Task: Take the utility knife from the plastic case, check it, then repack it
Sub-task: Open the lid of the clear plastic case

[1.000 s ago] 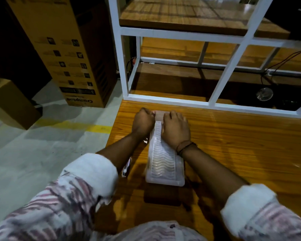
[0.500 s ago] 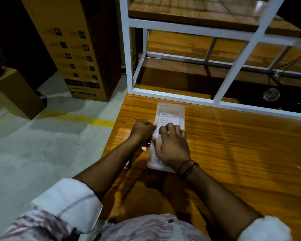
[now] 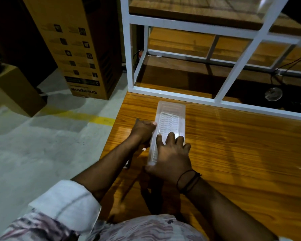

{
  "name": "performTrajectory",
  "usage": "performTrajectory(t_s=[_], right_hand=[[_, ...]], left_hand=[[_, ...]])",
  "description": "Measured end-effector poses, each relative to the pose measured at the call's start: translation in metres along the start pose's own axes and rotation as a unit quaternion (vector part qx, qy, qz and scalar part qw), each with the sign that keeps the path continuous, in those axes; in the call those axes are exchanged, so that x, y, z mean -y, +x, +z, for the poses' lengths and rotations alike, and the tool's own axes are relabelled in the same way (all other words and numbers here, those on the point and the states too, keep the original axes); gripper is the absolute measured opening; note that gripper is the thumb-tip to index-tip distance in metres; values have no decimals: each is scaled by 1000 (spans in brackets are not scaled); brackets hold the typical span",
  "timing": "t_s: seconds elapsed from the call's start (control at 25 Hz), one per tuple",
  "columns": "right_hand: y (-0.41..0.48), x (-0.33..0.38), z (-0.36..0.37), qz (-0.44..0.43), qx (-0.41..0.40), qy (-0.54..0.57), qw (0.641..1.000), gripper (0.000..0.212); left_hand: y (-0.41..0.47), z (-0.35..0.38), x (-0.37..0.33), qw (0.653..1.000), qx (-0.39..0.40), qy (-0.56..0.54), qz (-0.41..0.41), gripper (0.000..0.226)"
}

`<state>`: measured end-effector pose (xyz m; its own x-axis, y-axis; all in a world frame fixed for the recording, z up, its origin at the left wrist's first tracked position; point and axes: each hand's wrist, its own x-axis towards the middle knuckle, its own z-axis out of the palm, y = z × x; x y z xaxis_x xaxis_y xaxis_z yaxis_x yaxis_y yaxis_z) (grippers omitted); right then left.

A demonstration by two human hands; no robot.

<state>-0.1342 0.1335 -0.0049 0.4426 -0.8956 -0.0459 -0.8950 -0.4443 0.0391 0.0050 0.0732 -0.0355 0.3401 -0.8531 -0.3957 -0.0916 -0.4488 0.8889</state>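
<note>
1. The right hand (image 3: 170,159) is pressing flat, fingers spread, on the near end of the clear ribbed plastic case (image 3: 169,126); no grip is closing.
2. The left hand (image 3: 142,131) is pinching the case's left edge.
3. The knife is not showing, so I judge opening or closing, undecided.
4. The case is lying on the wooden bench (image 3: 233,145).

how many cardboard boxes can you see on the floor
2. A tall printed cardboard box stands by the white shelf frame; a smaller plain box sits at the left edge. Others may be hidden in the dark background.

plastic case (image 3: 169,122) near end hidden, contents unclear
</note>
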Motion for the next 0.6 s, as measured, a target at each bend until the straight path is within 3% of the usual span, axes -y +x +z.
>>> performTrajectory(t_s=[0.2, 0.28, 0.36, 0.48, 0.6], right_hand=[[1, 5, -13, -17, 16, 7, 1000, 90], [1, 5, -19, -30, 28, 11, 999, 82], [0, 5, -22, -39, 35, 28, 998, 75], [-1, -1, -28, -44, 45, 70, 996, 73], [-3, -8, -37, -40, 69, 122, 989, 81]], left_hand=[[-1, -6, -5, 998, 41, -31, -23, 21], [-7, -7, -10, 995, 58, -55, -51, 58], [-12, -9, -8, 994, 62, -69, -48, 72], [-25, -7, -13, 989, 81, -105, -59, 25], [-23, -3, -6, 991, 74, -102, -52, 30]])
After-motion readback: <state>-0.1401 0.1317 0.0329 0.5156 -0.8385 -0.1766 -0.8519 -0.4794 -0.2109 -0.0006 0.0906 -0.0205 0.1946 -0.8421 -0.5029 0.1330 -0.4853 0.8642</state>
